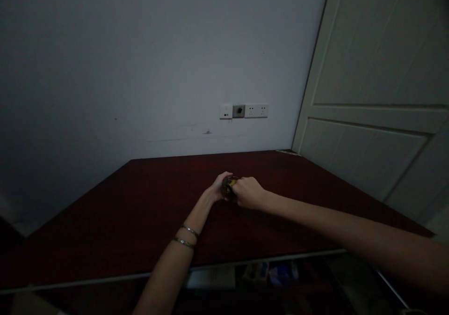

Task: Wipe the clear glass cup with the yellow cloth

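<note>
Over the middle of the dark red table, my left hand [218, 187] is wrapped round the left side of a small, round, dark, shiny container [227, 189] that looks like a glass or jar. A bit of yellow [232, 182] shows at its mouth, beside the fingers of my right hand [249, 192]. That hand is closed in a fist against the container's right side. Whatever its fingers grip is hidden, and I cannot tell whether the yellow bit belongs to it. Two silvery bangles [186, 237] circle my left forearm.
The dark red tabletop [157, 202] runs back to a pale wall with a row of sockets [256, 111]. A panelled door [372, 137] borders the right side. Below the front edge, an open drawer or shelf holds a white item [210, 278] and a blue packet [283, 274].
</note>
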The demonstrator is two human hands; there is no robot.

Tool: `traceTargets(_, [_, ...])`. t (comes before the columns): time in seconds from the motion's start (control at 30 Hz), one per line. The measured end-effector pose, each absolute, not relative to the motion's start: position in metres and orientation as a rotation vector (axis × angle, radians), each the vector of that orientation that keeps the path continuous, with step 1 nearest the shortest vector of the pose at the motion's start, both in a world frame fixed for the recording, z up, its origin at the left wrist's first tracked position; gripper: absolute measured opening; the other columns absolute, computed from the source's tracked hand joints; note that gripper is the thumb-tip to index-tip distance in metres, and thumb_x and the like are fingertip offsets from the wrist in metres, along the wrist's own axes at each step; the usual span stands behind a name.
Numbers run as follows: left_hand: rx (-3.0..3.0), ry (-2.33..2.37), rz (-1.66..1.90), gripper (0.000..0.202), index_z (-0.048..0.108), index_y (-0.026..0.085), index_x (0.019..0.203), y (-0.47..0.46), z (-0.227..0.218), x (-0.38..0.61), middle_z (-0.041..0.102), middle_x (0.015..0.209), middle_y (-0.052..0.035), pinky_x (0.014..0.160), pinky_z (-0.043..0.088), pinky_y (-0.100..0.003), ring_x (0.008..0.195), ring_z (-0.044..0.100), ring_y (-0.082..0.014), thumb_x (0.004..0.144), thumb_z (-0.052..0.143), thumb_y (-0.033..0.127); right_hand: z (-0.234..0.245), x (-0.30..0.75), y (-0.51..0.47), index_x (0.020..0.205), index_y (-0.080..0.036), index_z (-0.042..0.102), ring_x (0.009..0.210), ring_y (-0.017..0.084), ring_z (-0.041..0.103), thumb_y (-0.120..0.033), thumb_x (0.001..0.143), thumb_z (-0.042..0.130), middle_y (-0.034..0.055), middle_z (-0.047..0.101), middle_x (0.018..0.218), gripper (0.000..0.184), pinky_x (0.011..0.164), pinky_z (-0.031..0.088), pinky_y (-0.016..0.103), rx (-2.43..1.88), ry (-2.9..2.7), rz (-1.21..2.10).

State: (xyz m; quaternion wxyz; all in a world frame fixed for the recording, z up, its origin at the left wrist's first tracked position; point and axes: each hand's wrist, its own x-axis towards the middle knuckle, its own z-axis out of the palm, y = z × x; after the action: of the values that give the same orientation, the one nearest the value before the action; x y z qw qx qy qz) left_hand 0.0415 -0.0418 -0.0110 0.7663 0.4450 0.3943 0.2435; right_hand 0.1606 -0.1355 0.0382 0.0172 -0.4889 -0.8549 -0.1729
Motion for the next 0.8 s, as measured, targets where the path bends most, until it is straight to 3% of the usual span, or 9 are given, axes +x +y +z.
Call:
traceTargets(0.2, [0.895,0.767,0.763,0.032,0.053,0.016,0.056,-0.042,-0.013,0.041,0.054,0.044,-0.0011,0.036,0.032,-0.024,0.036,0.047,-0.0137,0.069,0.05,0.045,0.044,0.158,-0.121,0.075,-0.012,0.066,0.062,0.019,0.061,-0.03,0.063,0.058,0.0103,0.066,0.072,0.023,0.051,0.04,0.024,-1.678,-2.245,0.172])
traceTargets(0.33, [0.814,0.607,0.862,0.032,0.061,0.012,0.07,-0.045,-0.007,0.042,0.063,0.06,-0.0061,0.045,0.041,-0.025,0.05,0.057,-0.0167,0.071,0.047,0.041,0.045,0.17,-0.12,0.063,-0.012,0.063,0.049,0.013,0.053,-0.023,0.057,0.056,0.0009,0.059,0.054,0.015,0.045,0.036,0.021,-1.415,-1.839,0.897])
traceTargets(0.47, [0.709,0.508,0.992,0.03,0.059,0.013,0.072,-0.042,-0.003,0.039,0.063,0.061,-0.0059,0.051,0.045,-0.027,0.053,0.058,-0.017,0.073,0.045,0.039,0.046,0.181,-0.127,0.075,-0.012,0.064,0.055,0.014,0.057,-0.02,0.053,0.053,0.0015,0.062,0.06,0.025,0.052,0.042,0.022,-0.996,-1.421,1.34])
traceTargets(0.57, [0.777,0.516,0.893,0.037,0.059,0.012,0.078,-0.037,-0.005,0.029,0.063,0.062,-0.0086,0.04,0.039,-0.025,0.049,0.057,-0.0197,0.071,0.045,0.046,0.046,0.187,-0.121,0.083,-0.011,0.063,0.062,0.016,0.059,-0.021,0.055,0.056,0.0041,0.065,0.069,0.031,0.059,0.045,0.025,-0.828,-1.241,1.28])
traceTargets(0.7, [0.925,0.496,0.62,0.048,0.058,0.01,0.091,-0.033,-0.004,0.015,0.065,0.073,-0.0169,0.036,0.033,-0.023,0.052,0.06,-0.0238,0.072,0.04,0.05,0.033,0.196,-0.098,0.083,-0.009,0.064,0.065,0.019,0.06,-0.023,0.059,0.056,0.0058,0.066,0.071,0.03,0.062,0.047,0.031,-1.006,-1.226,0.857])
traceTargets(0.8, [0.969,0.576,0.477,0.048,0.057,0.01,0.091,-0.031,-0.003,0.012,0.065,0.072,-0.0176,0.035,0.032,-0.023,0.05,0.06,-0.0249,0.072,0.038,0.05,0.018,0.198,-0.086,0.1,-0.014,0.063,0.087,0.022,0.061,-0.014,0.061,0.052,0.0066,0.067,0.095,0.04,0.079,0.047,0.037,-1.004,-1.493,0.451])
